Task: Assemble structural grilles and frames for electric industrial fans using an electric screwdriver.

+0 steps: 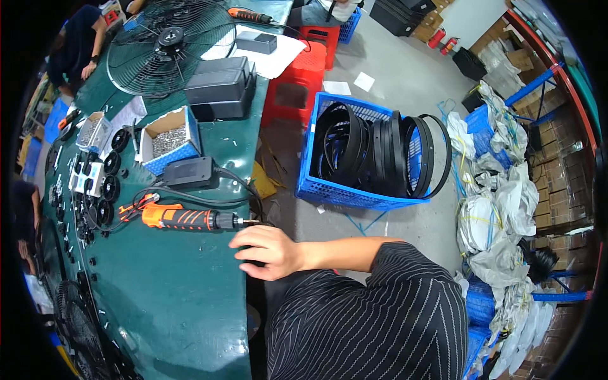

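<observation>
My right hand [266,252] reaches in from the right to the edge of the green table [183,285]. Its fingers are loosely bent and apart, and I see nothing in them. Just beyond the fingertips lies an orange and black electric screwdriver [187,218], its bit pointing right toward the table edge. A cable runs from it near a black power adapter [189,171]. Behind the adapter stands an open blue and white box [170,166] full of small metal screws. My left hand is not in view.
A black fan grille [168,47] and dark plastic cases [218,85] sit farther back on the table. Black wheel-like parts [111,187] lie at left. A blue crate [361,197] of black rings stands on the floor, beside red stools [294,82]. Other people work across the table.
</observation>
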Motion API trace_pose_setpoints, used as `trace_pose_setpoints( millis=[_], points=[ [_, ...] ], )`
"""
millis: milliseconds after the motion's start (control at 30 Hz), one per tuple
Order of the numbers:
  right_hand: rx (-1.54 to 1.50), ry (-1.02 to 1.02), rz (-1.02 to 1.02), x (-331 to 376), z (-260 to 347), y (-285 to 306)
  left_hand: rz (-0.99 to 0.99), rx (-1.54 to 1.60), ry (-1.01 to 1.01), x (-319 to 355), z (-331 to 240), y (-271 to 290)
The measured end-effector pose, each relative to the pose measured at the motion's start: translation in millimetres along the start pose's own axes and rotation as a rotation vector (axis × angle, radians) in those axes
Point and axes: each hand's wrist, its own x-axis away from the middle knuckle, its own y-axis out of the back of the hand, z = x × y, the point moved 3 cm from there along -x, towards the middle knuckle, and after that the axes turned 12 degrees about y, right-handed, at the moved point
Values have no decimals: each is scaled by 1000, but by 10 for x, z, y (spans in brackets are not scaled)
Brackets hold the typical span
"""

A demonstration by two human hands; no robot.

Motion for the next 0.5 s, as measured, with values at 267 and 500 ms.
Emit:
trace_pose_setpoints(
  millis=[267, 500],
  points=[
    [862, -616, -110, 1265, -1125, 1736, 324, 222, 190, 959, -350, -2],
    [868, -1648, -504, 2363, -2260, 2508, 592, 5, -392, 2515, -630, 499]
  ],
)
